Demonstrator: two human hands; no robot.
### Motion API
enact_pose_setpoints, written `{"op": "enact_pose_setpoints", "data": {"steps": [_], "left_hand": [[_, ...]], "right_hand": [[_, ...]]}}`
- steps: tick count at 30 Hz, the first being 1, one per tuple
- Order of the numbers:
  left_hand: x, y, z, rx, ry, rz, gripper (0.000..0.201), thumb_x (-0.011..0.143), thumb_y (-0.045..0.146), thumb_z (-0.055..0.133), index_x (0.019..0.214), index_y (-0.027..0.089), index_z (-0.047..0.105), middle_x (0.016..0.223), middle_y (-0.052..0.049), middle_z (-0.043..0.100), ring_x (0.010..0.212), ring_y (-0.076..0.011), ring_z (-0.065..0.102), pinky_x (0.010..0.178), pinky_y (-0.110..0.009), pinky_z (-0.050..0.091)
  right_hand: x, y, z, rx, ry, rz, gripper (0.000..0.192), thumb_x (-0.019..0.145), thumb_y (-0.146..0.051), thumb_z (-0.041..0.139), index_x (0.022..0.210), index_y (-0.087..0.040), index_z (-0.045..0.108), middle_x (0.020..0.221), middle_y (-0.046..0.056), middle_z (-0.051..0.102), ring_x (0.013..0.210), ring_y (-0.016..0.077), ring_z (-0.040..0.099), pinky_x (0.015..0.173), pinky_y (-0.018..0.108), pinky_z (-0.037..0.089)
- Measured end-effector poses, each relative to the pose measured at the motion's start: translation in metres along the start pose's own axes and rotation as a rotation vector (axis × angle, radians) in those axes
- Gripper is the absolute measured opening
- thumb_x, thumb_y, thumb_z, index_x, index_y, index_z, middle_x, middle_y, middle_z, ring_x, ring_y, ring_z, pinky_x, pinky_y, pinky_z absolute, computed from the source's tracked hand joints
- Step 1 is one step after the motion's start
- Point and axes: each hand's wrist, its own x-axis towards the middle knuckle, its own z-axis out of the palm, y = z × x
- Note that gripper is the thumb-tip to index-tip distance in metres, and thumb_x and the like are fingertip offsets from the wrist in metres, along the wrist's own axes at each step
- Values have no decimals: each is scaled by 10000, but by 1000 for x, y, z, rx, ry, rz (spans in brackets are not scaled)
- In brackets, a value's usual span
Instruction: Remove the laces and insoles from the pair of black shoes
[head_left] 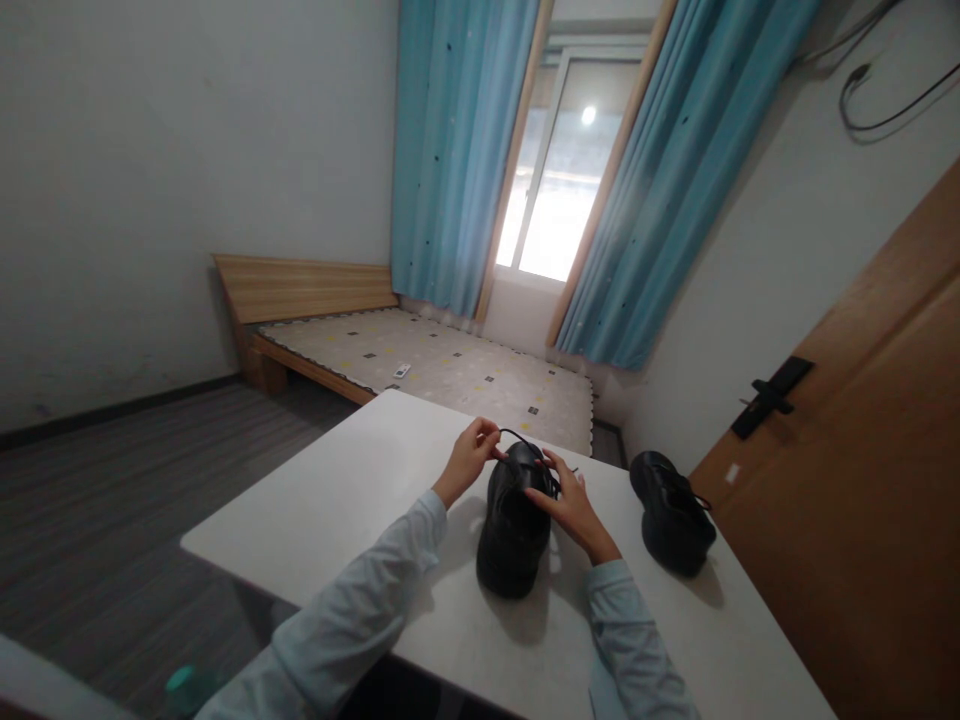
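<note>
A black shoe [514,540] stands on the white table in front of me, its heel toward me and its toe pointing away. My left hand [477,445] is at the shoe's upper left, its fingers pinched on a black shoelace [514,433] that loops up over the toe. On the right side of the shoe lies my right hand [568,500], thumb by the shoe's opening and fingers curved round its side near the laces. Whether those fingers also hold a lace end is too small to tell.
A second black shoe [675,520] rests near the right edge of the white table [322,520]. Behind the table is a bed [450,350] with a small white item [402,371] on it. A wooden door [847,480] is at the right; a green-topped object [182,680] sits low at left.
</note>
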Motion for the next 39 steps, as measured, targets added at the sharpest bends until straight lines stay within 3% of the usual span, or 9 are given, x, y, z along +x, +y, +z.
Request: {"op": "enact_pose_setpoints", "data": {"steps": [3, 6, 10, 13, 18, 23, 28, 34, 39], "left_hand": [[0, 6, -8, 298, 2, 106, 139, 777, 296, 566, 770, 157, 552, 730, 2, 544, 596, -102, 532, 565, -226, 476], [0, 7, -12, 558, -77, 189, 67, 755, 230, 603, 736, 171, 629, 763, -23, 594, 649, -126, 546, 635, -241, 458], [0, 2, -14, 746, -230, 184, 58, 724, 157, 635, 719, 194, 680, 744, -23, 645, 713, -162, 595, 716, -262, 438], [-1, -1, -15, 794, -271, 153, 80, 721, 130, 635, 707, 194, 679, 720, -19, 677, 727, -181, 620, 721, -269, 432], [-2, -4, -16, 761, -217, 117, 210, 712, 109, 649, 907, 185, 655, 747, -30, 690, 716, -183, 633, 688, -260, 440], [2, -6, -20, 914, -199, 136, 115, 768, 160, 603, 762, 173, 717, 726, -71, 644, 736, -198, 606, 713, -275, 435], [7, -5, -28, 1024, -107, 79, 132, 802, 189, 583, 812, 167, 712, 807, -89, 646, 799, -202, 585, 803, -313, 414], [13, -3, -37, 851, 98, -6, 97, 815, 174, 544, 805, 161, 640, 869, -85, 659, 860, -216, 589, 810, -334, 420], [15, -3, -33, 248, 153, -114, 70, 830, 193, 502, 772, 164, 528, 857, -67, 658, 810, -194, 635, 762, -339, 469]], "right_hand": [[0, -1, 0, 11, 1, -5, 705, 695, -527, 619, 1292, -234, 387, 1228, 120, 567, 1178, 324, 473, 1029, 635, 96], [0, -4, -2, 22, 6, -11, 699, 695, -514, 624, 1287, -226, 390, 1201, 110, 581, 1150, 319, 496, 1024, 614, 150], [0, -9, -3, 33, 19, -15, 683, 687, -489, 637, 1267, -209, 410, 1190, 111, 581, 1142, 299, 500, 1007, 534, 261], [1, -11, -4, 50, 19, -7, 690, 674, -481, 651, 1258, -201, 415, 1186, 117, 576, 1138, 290, 502, 983, 496, 313], [1, -9, -3, 98, 13, -23, 678, 677, -469, 653, 1255, -213, 408, 1181, 113, 577, 1139, 282, 508, 973, 477, 337], [1, -9, -1, 190, 14, -9, 676, 674, -452, 664, 1239, -183, 408, 1188, 122, 557, 1132, 263, 506, 989, 438, 342], [0, -2, 2, 319, 29, 29, 729, 653, -436, 688, 1258, -207, 353, 1194, 106, 536, 1155, 257, 478, 1011, 438, 320], [1, 20, 1, 460, -37, 46, 788, 633, -442, 715, 1278, -228, 317, 1230, 112, 508, 1191, 253, 450, 1048, 442, 277], [2, 30, 1, 516, -82, 54, 831, 598, -457, 744, 1279, -237, 322, 1279, 119, 476, 1240, 263, 405, 1064, 452, 254]]}}
